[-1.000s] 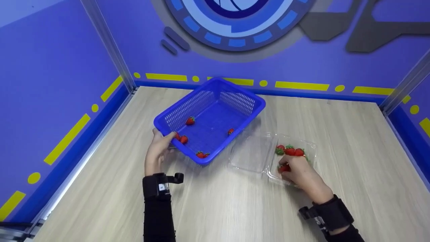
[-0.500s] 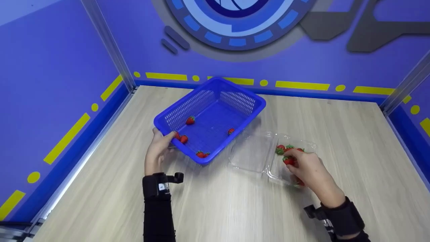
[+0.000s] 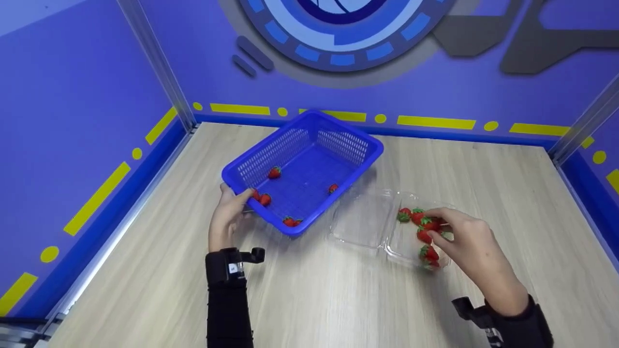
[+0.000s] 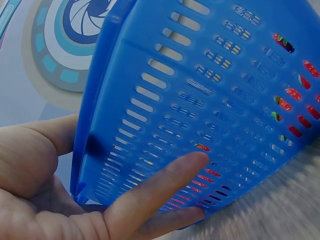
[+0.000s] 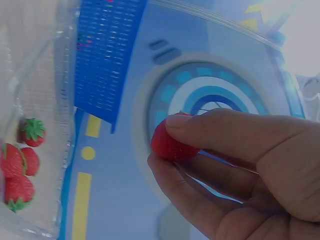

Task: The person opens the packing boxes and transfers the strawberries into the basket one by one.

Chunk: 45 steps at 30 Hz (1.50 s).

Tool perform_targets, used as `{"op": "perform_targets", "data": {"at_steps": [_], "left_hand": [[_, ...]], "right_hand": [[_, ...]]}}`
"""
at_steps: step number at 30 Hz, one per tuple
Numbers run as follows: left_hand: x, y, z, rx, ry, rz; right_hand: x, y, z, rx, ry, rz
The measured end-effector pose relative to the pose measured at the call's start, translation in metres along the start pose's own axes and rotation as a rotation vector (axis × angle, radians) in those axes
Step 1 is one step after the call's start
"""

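My left hand (image 3: 227, 215) grips the near-left corner of a blue plastic basket (image 3: 302, 181), thumb over the rim. In the left wrist view its fingers (image 4: 165, 182) lie along the slotted outer wall. Several strawberries (image 3: 274, 172) lie apart inside the basket. My right hand (image 3: 476, 246) is over the right half of an open clear plastic clamshell box (image 3: 362, 220). Between thumb and fingers it pinches a strawberry (image 5: 172, 142), seen plainly in the right wrist view. More strawberries (image 3: 404, 215) lie in that half of the box, some partly behind the hand.
Both containers are on a pale wood-grain table (image 3: 333, 299), the box just right of the basket. A blue printed wall (image 3: 425, 92) runs along the back, with a side wall (image 3: 72, 145) at left and another at right.
My right hand has moved to the right and slightly back within the box, uncovering strawberries near its front edge. My left hand and the basket have stayed in place.
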<state>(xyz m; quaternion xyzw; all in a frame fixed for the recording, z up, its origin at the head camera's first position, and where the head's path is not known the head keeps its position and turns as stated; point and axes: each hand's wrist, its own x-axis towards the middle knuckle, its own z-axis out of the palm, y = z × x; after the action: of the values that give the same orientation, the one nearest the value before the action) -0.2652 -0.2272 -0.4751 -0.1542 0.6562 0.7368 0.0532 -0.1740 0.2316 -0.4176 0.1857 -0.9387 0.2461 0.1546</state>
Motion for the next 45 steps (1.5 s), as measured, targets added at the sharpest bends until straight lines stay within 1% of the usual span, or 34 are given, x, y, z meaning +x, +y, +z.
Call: {"op": "perform_targets", "data": {"at_steps": [4, 6, 10, 14, 20, 27, 29, 34, 37, 45], "left_hand": [[0.000, -0.001, 0.000, -0.002, 0.001, 0.013], [-0.001, -0.001, 0.000, 0.000, 0.006, 0.024], [-0.002, -0.001, 0.000, -0.020, -0.005, 0.041], [-0.001, 0.000, -0.001, -0.035, -0.019, 0.045], [0.000, 0.000, -0.002, -0.031, -0.020, 0.014], [0.000, -0.002, -0.002, -0.034, -0.021, 0.033], [0.000, -0.003, -0.001, -0.029, -0.018, 0.029], [0.000, -0.003, -0.001, -0.014, -0.013, 0.015], [0.000, -0.003, -0.001, -0.014, -0.014, 0.022], [0.000, -0.002, 0.000, -0.052, -0.027, 0.031]], "right_hand": [[-0.004, -0.005, -0.007, 0.022, 0.040, -0.027], [-0.005, -0.007, -0.009, 0.014, 0.051, -0.041], [-0.006, -0.009, -0.011, 0.003, 0.066, -0.058], [-0.006, -0.008, -0.010, 0.001, 0.082, -0.073], [-0.006, -0.007, -0.009, -0.003, 0.086, -0.087], [-0.006, -0.006, -0.008, -0.009, 0.083, -0.089], [-0.006, -0.006, -0.007, -0.004, 0.074, -0.083], [-0.006, -0.007, -0.004, 0.007, 0.053, -0.071], [-0.005, -0.008, -0.001, 0.008, 0.048, -0.081], [-0.003, -0.014, 0.015, 0.010, 0.050, -0.168]]}}
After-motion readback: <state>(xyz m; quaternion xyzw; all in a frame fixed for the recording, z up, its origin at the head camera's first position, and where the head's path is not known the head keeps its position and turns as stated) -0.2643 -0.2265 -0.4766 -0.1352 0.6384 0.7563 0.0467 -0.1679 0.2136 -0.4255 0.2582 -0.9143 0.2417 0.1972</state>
